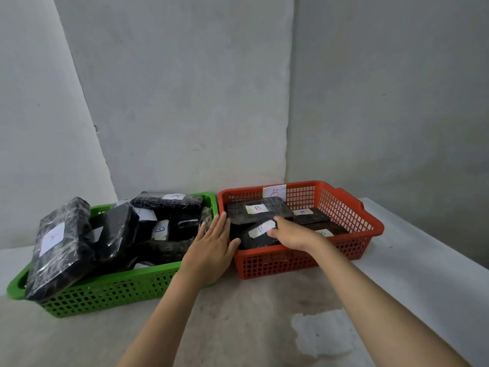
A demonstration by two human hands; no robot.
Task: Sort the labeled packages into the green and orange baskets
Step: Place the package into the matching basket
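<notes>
Right hand (289,231) grips package (260,238) lying crosswise.

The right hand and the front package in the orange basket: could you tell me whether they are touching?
Touching. The head view shows the right hand lying on the front package in the orange basket, fingers overlapping its white label, no gap visible.

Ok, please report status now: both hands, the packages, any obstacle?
Left hand open, flat at the orange basket edge. Right hand gripping the front package inside it. A B-labeled package sits in the green basket. No obstacle.
</notes>
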